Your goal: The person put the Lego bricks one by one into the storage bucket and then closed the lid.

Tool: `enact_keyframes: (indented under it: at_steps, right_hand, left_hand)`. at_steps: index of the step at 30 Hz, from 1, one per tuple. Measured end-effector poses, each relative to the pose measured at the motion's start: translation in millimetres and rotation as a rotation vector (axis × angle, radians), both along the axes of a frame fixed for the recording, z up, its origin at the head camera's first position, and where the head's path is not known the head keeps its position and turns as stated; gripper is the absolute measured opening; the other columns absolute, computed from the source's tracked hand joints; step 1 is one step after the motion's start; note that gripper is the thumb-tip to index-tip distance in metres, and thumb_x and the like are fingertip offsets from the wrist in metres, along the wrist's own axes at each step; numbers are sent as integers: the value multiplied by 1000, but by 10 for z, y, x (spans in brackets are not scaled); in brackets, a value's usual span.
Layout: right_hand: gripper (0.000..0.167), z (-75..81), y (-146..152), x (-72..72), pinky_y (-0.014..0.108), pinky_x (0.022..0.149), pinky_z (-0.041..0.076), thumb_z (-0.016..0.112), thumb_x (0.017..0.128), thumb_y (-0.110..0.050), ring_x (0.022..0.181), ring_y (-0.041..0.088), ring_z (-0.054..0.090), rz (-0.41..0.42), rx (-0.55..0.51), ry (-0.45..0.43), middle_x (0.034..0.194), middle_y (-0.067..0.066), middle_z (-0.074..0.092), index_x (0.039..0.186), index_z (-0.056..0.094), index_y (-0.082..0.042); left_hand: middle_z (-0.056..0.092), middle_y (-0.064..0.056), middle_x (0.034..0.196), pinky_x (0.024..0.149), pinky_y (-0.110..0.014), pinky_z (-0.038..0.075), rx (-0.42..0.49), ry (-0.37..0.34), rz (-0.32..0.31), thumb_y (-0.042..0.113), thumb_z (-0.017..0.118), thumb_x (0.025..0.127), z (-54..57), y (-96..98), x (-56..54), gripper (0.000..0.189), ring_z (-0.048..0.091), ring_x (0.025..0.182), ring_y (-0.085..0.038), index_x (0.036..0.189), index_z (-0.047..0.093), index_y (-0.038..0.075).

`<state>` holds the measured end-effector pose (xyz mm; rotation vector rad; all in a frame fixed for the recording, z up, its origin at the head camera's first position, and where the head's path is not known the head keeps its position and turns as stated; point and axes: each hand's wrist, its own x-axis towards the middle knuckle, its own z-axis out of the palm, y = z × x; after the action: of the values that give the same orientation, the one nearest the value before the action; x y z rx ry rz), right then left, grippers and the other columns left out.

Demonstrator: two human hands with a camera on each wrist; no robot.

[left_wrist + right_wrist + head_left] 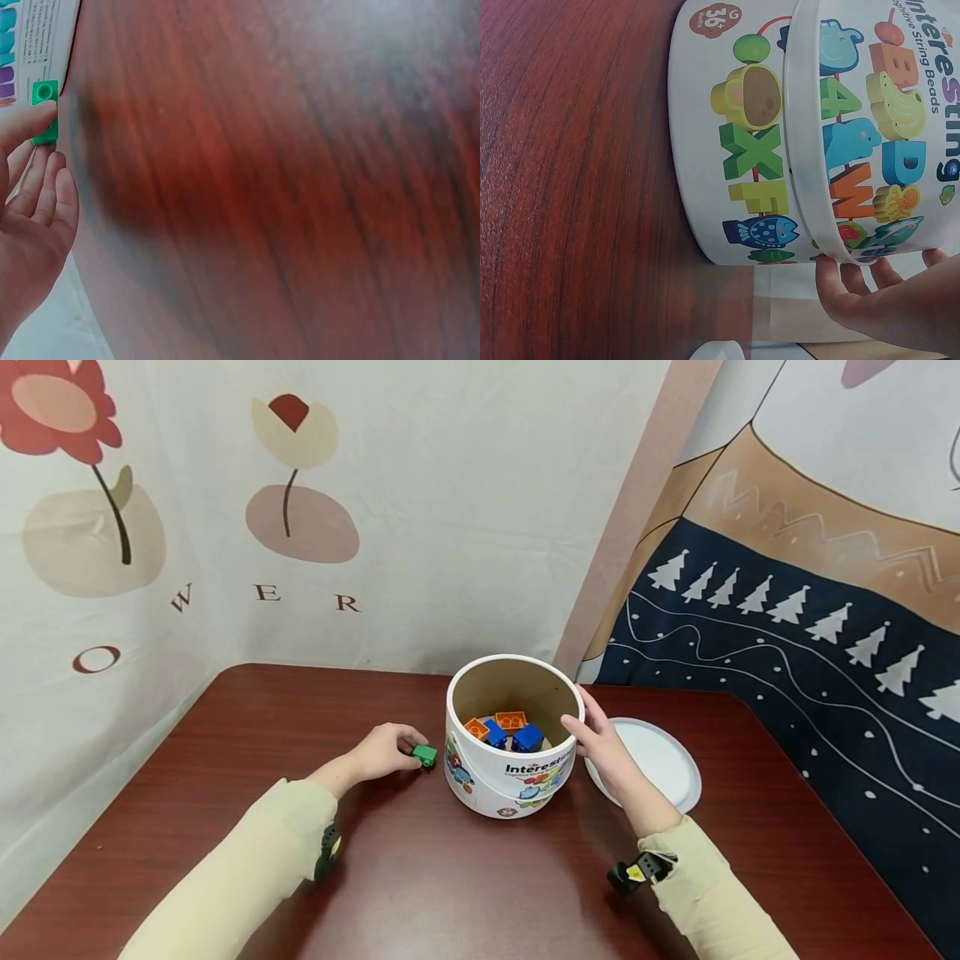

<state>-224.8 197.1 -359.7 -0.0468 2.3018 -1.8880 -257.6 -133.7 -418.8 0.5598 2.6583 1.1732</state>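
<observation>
My left hand [386, 753] pinches a small green toy brick [425, 755] between thumb and fingers, just left of a round white bucket [495, 789]. In the left wrist view a round stud shows on the green brick [45, 91]. The bucket stands upright with its top uncovered. Inside lie orange bricks [511, 720] and blue bricks [528, 738]. At the bucket's right side my right hand [603, 747] grips the rim, thumb at the front. The right wrist view shows its fingers [832, 289] against the bucket's printed wall [810, 135].
A white round lid [652, 760] lies flat on the dark red wooden table [420, 877], right of the bucket and partly behind the right forearm. Printed cloths [465, 510] hang behind the table and along its right side.
</observation>
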Motion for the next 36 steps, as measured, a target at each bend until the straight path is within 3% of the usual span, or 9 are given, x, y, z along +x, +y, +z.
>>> enact_keyframes:
  at_steps: [8, 15, 25, 36]
  right_hand:
    - [61, 3, 5, -4, 54, 108, 31, 43, 99, -23, 136, 35, 29, 1, 5, 9, 156, 14, 16, 151, 11, -23]
    - [62, -17, 13, -11, 53, 108, 33, 44, 98, -24, 136, 35, 29, -3, 4, -1, 156, 11, 15, 151, 12, -23]
    - [63, -29, 13, -14, 53, 108, 33, 45, 98, -24, 136, 34, 30, -7, -2, -5, 157, 11, 15, 151, 12, -24]
    - [63, -30, 15, -14, 53, 108, 32, 45, 98, -24, 136, 34, 29, -4, -5, -3, 157, 11, 15, 151, 12, -24]
  left_hand:
    - [65, -14, 97, 85, -39, 51, 29, 17, 16, 10, 70, 80, 84, -131, -20, 26, 62, 92, -24, 103, 66, 0]
    - [63, -13, 95, 78, -30, 49, 38, 38, 53, 14, 71, 80, 180, -261, -2, 27, 60, 87, -19, 103, 66, 0]
    - [62, -10, 93, 76, -28, 47, 64, 62, 74, 16, 72, 80, 415, -360, 1, 29, 56, 85, -17, 104, 66, 1]
    - [62, -7, 90, 74, -27, 45, 70, 100, 104, 17, 72, 80, 670, -329, -19, 27, 55, 83, -16, 103, 66, 5]
